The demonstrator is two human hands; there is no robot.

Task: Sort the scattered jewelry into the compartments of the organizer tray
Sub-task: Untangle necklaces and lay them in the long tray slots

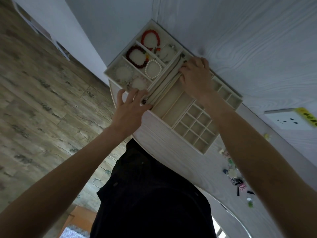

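Both hands rest on the tray [233, 100], on the long padded rolls that run across its middle. The left hand [130, 107] sits at the near end of the rolls with fingers spread and pressed flat, thumb by a small dark pendant [145, 101] at the roll end; it grips nothing that I can see. The right hand [197, 78] is at the far end of the rolls, fingers curled down onto them, but whether they pinch anything cannot be told. The two hands are apart, one at each end. The tray lies on a pale wood-grain table [171, 155], pushed against the wall. In the tray's compartments left of the rolls lie a red bracelet [151, 39], a dark red bracelet [136, 56], a pearl bracelet [153, 69] and some pale, clear bracelets [123, 73] that are too blurred to count. Right of the rolls the tray has long bare slots and a grid of small square cells [195, 127]. Well to the right of the tray, on the table, lies a scatter of small jewelry [237, 179], partly hidden by the right forearm. A white socket [289, 120] sits on the wall right of the tray
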